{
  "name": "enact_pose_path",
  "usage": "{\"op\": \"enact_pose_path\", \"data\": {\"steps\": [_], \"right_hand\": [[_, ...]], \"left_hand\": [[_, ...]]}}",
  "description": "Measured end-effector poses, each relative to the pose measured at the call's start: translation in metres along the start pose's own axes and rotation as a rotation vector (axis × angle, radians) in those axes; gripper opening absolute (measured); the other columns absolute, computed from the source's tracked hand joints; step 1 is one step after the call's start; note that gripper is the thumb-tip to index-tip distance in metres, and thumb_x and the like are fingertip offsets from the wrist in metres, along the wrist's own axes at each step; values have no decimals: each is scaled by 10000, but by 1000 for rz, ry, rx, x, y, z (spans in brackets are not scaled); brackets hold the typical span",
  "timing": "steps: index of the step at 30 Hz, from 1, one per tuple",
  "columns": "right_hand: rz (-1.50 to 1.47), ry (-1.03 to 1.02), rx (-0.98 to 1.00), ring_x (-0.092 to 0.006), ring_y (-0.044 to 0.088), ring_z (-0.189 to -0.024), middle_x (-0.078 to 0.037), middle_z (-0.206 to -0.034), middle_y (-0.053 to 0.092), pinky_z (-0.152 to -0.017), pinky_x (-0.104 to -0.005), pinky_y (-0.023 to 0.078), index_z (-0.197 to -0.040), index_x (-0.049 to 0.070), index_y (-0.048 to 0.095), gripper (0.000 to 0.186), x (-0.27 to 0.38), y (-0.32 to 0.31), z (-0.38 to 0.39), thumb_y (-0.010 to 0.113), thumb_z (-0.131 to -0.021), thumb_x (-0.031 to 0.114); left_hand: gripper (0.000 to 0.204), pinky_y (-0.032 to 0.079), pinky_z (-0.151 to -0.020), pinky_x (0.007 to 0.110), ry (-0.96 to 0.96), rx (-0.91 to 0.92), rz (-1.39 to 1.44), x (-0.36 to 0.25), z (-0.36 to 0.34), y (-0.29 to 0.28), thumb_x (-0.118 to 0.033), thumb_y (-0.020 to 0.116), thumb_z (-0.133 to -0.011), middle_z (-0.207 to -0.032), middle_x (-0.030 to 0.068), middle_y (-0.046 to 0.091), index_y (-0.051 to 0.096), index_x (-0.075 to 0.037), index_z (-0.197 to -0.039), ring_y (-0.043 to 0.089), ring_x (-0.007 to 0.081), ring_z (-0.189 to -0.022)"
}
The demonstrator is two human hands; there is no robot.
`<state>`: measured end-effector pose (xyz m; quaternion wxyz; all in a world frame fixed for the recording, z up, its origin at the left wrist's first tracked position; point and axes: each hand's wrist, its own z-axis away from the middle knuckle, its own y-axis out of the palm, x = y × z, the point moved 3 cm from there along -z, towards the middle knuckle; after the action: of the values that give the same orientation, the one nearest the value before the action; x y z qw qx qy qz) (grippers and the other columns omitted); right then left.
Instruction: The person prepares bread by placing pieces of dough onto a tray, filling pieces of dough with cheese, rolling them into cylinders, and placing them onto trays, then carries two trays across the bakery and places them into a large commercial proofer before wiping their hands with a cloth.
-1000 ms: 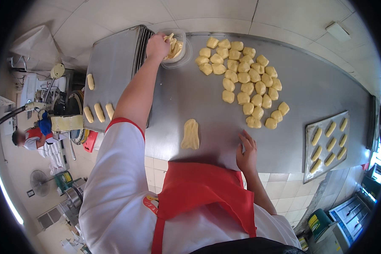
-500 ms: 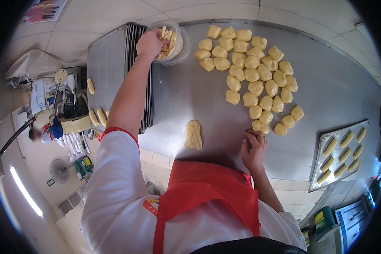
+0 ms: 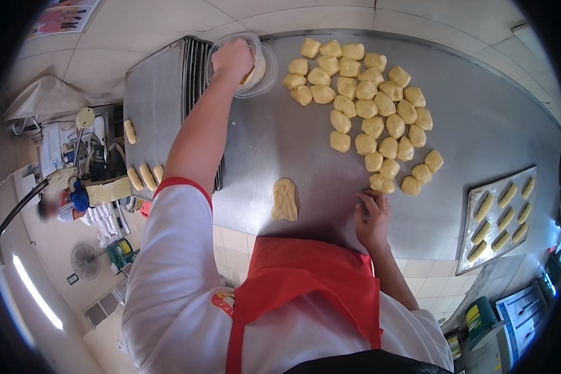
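Observation:
My left hand (image 3: 234,59) is closed inside a round clear plastic tub (image 3: 257,81) at the back left, its fingers hiding what they grip; pale strips showed there earlier. The tub sits beside a clear lid (image 3: 270,67). A flattened oblong of dough (image 3: 284,199) lies alone on the steel table (image 3: 243,149), near its front edge. Many pale yellow dough pieces (image 3: 373,128) are grouped at the centre right. My right hand (image 3: 371,215) rests loosely bent just in front of the lowest piece (image 3: 382,182), fingers slightly apart and holding nothing.
Stacked metal trays (image 3: 162,75) stand at the left, with dough logs (image 3: 148,176) on top. A tray (image 3: 466,221) of shaped logs lies at the right. Machinery (image 3: 100,159) and a co-worker (image 3: 65,209) in white and red are at the far left, above a fan (image 3: 83,262).
My left hand went leftward in the tub, then back up and right, now covering the pale strips. My right hand moved up closer to the lowest dough piece. The view shifted slightly.

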<state>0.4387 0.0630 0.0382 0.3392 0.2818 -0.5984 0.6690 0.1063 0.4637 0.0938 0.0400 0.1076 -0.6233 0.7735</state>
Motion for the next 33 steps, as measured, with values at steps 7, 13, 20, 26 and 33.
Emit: {"op": "enact_pose_path", "data": {"steps": [7, 13, 20, 26, 33], "right_hand": [[-128, 39, -26, -375, 663, -1063, -170, -1188, 666, -907, -456, 549, -1181, 39, 724, 271, 11, 1, 15, 684, -913, 35], [-151, -61, -80, -388, 675, -1062, -185, -1182, 667, -893, -434, 566, -1186, 34, 725, 280, 30, 0, 23, 673, -911, 13], [-864, 41, -34, -263, 694, -1134, -137, -1228, 689, -929, -380, 588, -1331, 32, 664, 397, 133, 58, -39, 750, -954, 121], [-613, 110, 298, -288, 748, -982, -125, -1223, 721, -829, -371, 605, -1305, 49, 703, 389, 103, 137, -35, 789, -957, 201], [328, -374, -143, -291, 637, -1137, -55, -1255, 718, -1026, -467, 486, -1180, 152, 793, 284, 100, 159, -5, 778, -919, 265]], "left_hand": [[339, 596, -941, 454, -80, -40, 146, 2, -8, 1, -322, 741, -906, -1159, 191, 782, 774, -69, -1129, 749, 369, -1110], [230, 607, -872, 385, -87, -373, 1031, 44, 40, 5, -222, 789, -902, -1081, 162, 779, 747, -49, -1047, 770, 299, -1023], [135, 607, -830, 312, -73, -119, 2150, 11, 225, 23, -56, 790, -942, -1055, 133, 732, 698, -16, -1033, 748, 233, -965], [216, 596, -823, 341, -106, 70, 1658, 28, 350, 124, -108, 806, -950, -1072, 105, 741, 740, -42, -1144, 732, 254, -970], [293, 348, -1183, 590, 293, -609, 761, 40, 364, 171, -262, 816, -878, -1074, 45, 733, 787, -131, -1139, 667, 289, -1132]]}}
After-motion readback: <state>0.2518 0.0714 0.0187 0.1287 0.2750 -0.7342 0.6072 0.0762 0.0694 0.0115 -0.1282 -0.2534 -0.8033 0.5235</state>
